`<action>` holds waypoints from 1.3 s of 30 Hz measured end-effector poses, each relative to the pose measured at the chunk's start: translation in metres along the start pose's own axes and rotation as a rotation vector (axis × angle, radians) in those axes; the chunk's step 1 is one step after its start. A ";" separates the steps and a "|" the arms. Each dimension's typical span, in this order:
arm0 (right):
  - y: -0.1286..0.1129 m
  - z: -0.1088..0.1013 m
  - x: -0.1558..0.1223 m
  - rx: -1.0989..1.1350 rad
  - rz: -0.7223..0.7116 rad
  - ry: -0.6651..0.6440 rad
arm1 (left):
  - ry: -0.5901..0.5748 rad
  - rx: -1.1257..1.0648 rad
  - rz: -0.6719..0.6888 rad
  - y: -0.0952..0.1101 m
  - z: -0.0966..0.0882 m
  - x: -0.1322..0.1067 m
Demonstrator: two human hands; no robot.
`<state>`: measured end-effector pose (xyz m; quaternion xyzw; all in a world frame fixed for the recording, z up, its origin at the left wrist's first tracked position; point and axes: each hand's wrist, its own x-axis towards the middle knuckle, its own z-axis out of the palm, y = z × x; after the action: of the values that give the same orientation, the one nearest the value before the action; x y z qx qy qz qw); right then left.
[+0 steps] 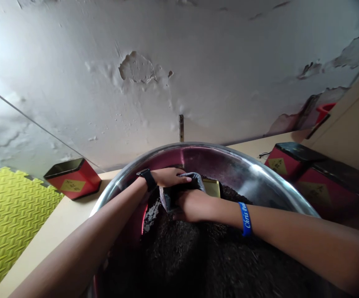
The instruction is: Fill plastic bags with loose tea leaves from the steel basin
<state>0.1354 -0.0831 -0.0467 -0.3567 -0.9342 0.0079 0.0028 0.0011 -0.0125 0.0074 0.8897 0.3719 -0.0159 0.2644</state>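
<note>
A large metal basin (229, 155) holds a heap of dark, loose, leaf-like bits (179, 256). At its far side is a grey plastic bag (166, 200) with its mouth open and dark inside. My left hand (169, 177), below a black watch, is closed on the bag's far rim. My right hand (196, 205) lies over the near side, fingers reaching into the mouth and partly hidden; it seems closed on the near rim. Just right of the bag, a gold-coloured tin or tray (212, 188) sits among the bits. My right wrist wears a blue band.
A red box with a yellow label (73, 182) stands left of the basin on a pale tabletop (47, 231). More red boxes (291, 161) stand on the right. A yellow foam mat (14, 223) lies at left. Behind rises a wall (229, 74) with peeling paint.
</note>
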 end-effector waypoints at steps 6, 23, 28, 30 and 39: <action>0.001 -0.001 0.001 0.000 -0.005 0.007 | 0.014 0.007 -0.013 0.002 0.000 -0.001; 0.001 -0.004 0.000 0.016 -0.004 -0.015 | 0.013 0.004 -0.007 0.003 0.000 -0.001; 0.001 -0.003 0.000 0.024 -0.007 -0.039 | -0.011 -0.019 -0.002 0.002 0.000 -0.001; 0.001 -0.003 0.001 0.024 -0.006 -0.046 | -0.004 -0.022 -0.004 0.002 0.000 -0.001; 0.002 -0.003 0.001 0.029 -0.012 -0.025 | 0.002 -0.006 -0.013 0.005 -0.001 -0.003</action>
<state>0.1359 -0.0809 -0.0437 -0.3511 -0.9360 0.0257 -0.0036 0.0022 -0.0164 0.0109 0.8864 0.3782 -0.0158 0.2664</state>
